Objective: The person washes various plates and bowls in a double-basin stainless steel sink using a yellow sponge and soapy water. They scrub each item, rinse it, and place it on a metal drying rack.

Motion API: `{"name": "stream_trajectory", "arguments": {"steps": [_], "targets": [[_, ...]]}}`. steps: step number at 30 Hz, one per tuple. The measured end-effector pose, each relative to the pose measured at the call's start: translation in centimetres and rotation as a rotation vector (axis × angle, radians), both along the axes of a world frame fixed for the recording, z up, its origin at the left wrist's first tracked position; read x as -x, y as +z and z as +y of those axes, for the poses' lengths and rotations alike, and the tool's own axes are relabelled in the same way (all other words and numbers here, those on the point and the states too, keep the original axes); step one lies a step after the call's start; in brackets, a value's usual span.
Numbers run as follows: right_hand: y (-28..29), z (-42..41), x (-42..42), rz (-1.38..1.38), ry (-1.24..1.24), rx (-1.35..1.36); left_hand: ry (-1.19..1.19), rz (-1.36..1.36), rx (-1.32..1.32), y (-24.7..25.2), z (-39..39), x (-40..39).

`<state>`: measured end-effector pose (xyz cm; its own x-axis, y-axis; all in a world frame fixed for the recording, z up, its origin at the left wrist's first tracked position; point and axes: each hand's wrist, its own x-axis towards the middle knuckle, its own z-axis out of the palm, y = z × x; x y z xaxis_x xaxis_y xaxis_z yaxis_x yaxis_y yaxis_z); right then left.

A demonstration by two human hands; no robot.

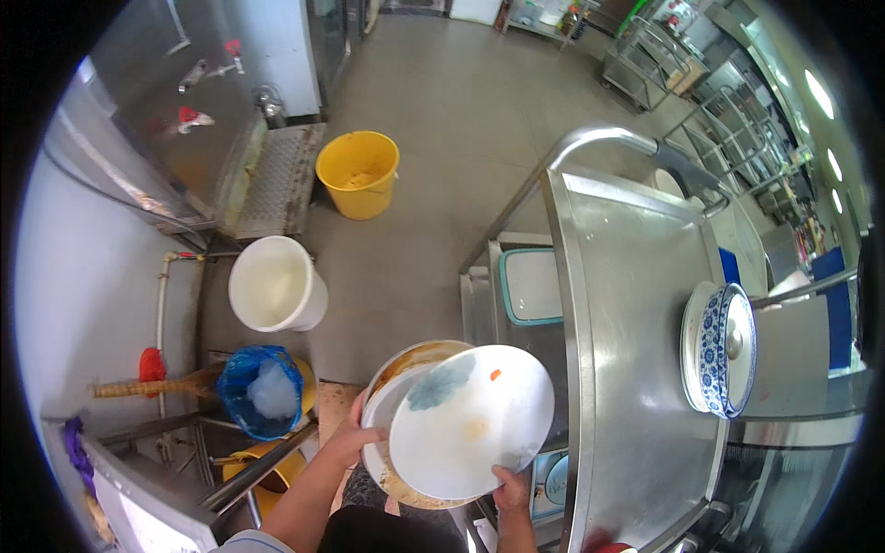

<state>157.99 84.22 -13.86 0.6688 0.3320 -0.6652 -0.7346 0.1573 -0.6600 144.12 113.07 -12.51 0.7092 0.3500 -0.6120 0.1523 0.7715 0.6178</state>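
Note:
My right hand point(511, 489) grips the near right rim of a white oval plate point(477, 432), its thumb on top. This plate has a grey-blue painted patch, an orange food scrap and a yellowish smear. My left hand point(354, 434) holds the left edge of a second white plate point(377, 453), mostly hidden under the first. Beneath both shows the brown-stained rim of a round vessel or dish point(404, 359); which of these I cannot tell. Whether the two plates touch is unclear.
A steel trolley point(639, 332) at right carries a blue-and-white lidded bowl point(719, 352); a teal-rimmed tray point(532, 287) lies on its lower shelf. At left stand a white bucket point(276, 287), a yellow bucket point(358, 173) and a blue-lined bin point(259, 394). A metal rail point(266, 463) runs beside my left arm.

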Motion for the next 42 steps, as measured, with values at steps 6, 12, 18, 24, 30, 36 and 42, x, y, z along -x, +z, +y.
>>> {"name": "stream_trajectory", "arguments": {"steps": [6,12,18,24,30,36,42], "targets": [[5.9,5.3,2.4,0.058,0.232,-0.090,0.218,-0.032,-0.075,11.2,2.2,7.4],[18.7,10.0,4.2,-0.097,0.504,-0.271,0.472,-0.131,-0.149,22.0,0.8,15.3],[30.7,14.6,8.6,-0.217,0.884,-0.302,0.640,-0.279,-0.299,29.5,-3.4,25.3],[35.6,18.5,17.4,-0.209,1.249,-0.395,0.926,-0.339,-0.350,30.8,-10.0,36.0],[31.8,22.3,29.5,-0.172,1.617,-0.316,1.242,-0.355,-0.220,26.8,-17.5,47.7],[27.0,25.0,42.0,-0.080,1.945,-0.334,1.498,-0.205,-0.187,24.0,-23.8,55.8],[24.3,26.4,51.0,0.043,2.136,-0.162,1.693,-0.111,-0.028,22.1,-25.9,60.9]]}}
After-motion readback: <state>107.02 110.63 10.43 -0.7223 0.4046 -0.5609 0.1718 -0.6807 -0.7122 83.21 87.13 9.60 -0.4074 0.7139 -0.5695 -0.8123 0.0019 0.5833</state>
